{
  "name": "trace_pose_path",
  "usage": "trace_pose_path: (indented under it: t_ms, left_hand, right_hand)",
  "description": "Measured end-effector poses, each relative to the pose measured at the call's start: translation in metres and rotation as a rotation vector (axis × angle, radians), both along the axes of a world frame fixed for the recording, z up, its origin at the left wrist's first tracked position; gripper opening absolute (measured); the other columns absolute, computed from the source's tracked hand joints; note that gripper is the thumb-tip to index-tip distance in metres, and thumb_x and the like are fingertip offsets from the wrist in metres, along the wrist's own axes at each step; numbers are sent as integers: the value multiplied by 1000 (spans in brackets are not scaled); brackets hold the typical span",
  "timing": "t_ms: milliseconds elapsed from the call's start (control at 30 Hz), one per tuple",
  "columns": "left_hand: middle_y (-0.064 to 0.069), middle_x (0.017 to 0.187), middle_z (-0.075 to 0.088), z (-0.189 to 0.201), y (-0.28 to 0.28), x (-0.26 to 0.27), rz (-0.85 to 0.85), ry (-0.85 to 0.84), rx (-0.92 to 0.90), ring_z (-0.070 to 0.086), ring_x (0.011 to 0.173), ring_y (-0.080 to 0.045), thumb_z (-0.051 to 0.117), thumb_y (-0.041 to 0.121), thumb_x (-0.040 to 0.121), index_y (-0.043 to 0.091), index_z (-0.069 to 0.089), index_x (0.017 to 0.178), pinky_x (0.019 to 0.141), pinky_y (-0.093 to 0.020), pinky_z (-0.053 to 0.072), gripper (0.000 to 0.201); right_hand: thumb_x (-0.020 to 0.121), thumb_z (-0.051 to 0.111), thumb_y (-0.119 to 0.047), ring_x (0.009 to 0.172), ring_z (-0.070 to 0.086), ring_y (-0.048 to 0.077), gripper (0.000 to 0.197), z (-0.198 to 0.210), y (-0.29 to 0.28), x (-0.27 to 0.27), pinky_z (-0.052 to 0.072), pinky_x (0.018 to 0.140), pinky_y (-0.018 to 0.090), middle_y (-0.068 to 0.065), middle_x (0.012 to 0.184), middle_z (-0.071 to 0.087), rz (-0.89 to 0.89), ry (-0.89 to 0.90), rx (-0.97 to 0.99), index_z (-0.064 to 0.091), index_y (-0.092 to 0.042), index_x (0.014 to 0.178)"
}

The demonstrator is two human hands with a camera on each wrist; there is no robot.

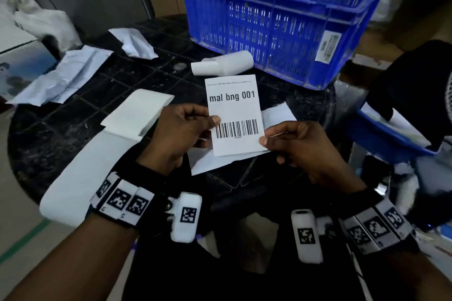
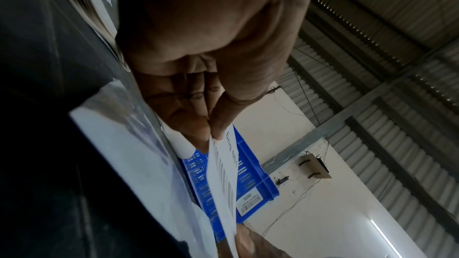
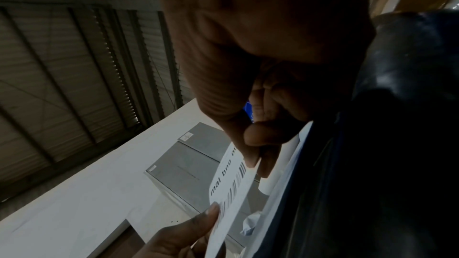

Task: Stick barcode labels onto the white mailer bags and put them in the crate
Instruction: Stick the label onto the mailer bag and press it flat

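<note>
Both hands (image 1: 179, 134) (image 1: 302, 148) pinching barcode label (image 1: 234, 115), dark tiled table (image 1: 73, 120), blue crate (image 1: 281, 22), corrugated roof (image 2: 387, 46)

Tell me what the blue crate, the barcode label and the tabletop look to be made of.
Blue crate: moulded plastic, going by the slotted walls and uniform colour, scuffed and dusty low down.
Barcode label: thin matte paper, likely on backing; it flexes between the left hand and right hand.
Tabletop: dark, glossy and speckled with a grid of lines, perhaps stone or tile; uncertain.
</note>
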State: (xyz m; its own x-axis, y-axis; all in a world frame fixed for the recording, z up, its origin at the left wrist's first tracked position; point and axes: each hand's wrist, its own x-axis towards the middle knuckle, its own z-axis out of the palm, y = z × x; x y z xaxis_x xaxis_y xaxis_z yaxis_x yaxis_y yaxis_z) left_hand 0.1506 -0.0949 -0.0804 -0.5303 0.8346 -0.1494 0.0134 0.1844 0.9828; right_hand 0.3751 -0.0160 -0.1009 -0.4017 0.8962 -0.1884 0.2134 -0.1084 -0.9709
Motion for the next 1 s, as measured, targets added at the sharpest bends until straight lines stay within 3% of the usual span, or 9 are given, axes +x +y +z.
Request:
trace_pose_path:
  t_ms: [200, 400, 667, 1000]
  left_hand:
    - [-27, 92, 75, -16, -8, 4, 52, -92, 23, 63, 58, -23, 81, 3, 84, -1, 70, 95, 47, -25, 49, 17]
    - [-12, 90, 79, -16, -10, 1, -2, -27, 8, 75, 71, -23, 89, -1, 72, 1, 72, 104, 52, -26, 54, 37]
    - [-11, 86, 79, -17, -12, 2, -31, -35, -13, 74, 69, -22, 88, -9, 67, -2, 71, 105, 60, -32, 57, 42]
    - [-13, 88, 79, -25, -19, 3, -50, -43, -32, 75, 69, -23, 89, -12, 64, -2, 70, 106, 57, -30, 58, 47]
  right_hand:
    - [81, 87, -15, 45, 52, 13, 18, -4, 4, -1, 43, 46, 19, 16, 75, 75, 13, -55, 58, 75, -6, 92]
    - [81, 88, -14, 47, 56, 13, 20, -8, 5, -4, 49, 52, 20, 17, 81, 77, 43, -91, 107, 74, -5, 93]
    - [79, 90, -15, 47, 58, 13, 22, -10, 5, -4, 49, 51, 20, 11, 78, 78, 40, -126, 122, 74, -7, 92]
    - [76, 91, -15, 55, 64, 18, 23, -12, 4, -7, 56, 58, 25, 4, 77, 78, 47, -195, 143, 74, -9, 90]
